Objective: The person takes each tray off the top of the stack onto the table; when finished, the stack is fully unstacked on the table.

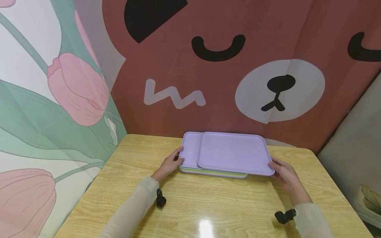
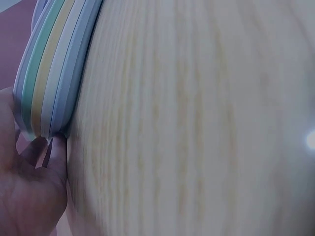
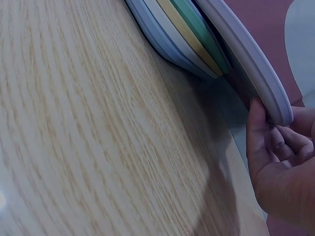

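A stack of shallow rectangular trays [image 1: 190, 155] lies at the back of the table, with purple, green, yellow and white edges showing. The uppermost purple tray [image 1: 232, 153] is shifted to the right and overhangs the stack on that side. My left hand [image 1: 169, 165] holds the stack at its left end; in the left wrist view its fingertips [image 2: 58, 140] touch the layered tray edges. The right hand [image 1: 284, 175] pinches the overhanging right end of the top tray, fingers beneath the rim. In the right wrist view a gap separates this tray [image 3: 256, 69] from the table.
The wooden table [image 1: 208, 201] carries the stack near its back edge. Right behind stands a curtain [image 1: 166, 119] with a brown bear print, and a tulip-print curtain [image 1: 80, 89] hangs at the left. A grey surface [image 1: 357, 132] rises beyond the right edge.
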Tool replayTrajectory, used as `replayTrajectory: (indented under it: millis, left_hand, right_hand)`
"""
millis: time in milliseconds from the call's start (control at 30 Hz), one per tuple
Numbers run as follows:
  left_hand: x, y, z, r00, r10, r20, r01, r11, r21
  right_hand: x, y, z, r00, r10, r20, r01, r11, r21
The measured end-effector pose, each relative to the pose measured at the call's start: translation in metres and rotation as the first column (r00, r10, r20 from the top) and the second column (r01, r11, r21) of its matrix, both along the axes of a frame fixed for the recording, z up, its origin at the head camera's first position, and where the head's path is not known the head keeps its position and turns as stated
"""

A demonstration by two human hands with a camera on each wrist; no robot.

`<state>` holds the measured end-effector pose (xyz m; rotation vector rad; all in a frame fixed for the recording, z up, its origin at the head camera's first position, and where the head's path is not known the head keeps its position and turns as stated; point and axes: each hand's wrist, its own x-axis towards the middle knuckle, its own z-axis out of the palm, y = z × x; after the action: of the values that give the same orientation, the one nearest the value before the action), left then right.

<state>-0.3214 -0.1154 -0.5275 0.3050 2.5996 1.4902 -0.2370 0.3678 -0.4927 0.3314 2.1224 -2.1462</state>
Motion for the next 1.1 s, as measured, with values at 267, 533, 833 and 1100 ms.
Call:
replayTrajectory:
  millis: [267,533,833,1100]
  left_hand:
    - [0.001,0.0,0.0,1.0,0.002,-0.008,-0.002,1.0,-0.004]
    - [0.001,0.0,0.001,1.0,-0.003,-0.004,0.003,1.0,0.005]
    - [0.002,-0.001,0.002,1.0,-0.018,-0.008,0.018,1.0,0.003]
    - [0.003,0.001,0.004,1.0,-0.003,0.026,0.002,1.0,0.022]
  right_hand:
    - [0.004,0.005,0.0,1.0,-0.013,-0.002,0.013,0.999,-0.032]
    - [0.008,0.01,0.002,1.0,-0.021,0.018,0.022,0.999,-0.025]
    - [0.012,0.017,0.001,0.999,-0.037,-0.007,0.037,0.994,-0.099]
    - [0.015,0.025,0.003,0.997,-0.062,0.035,0.066,0.99,-0.123]
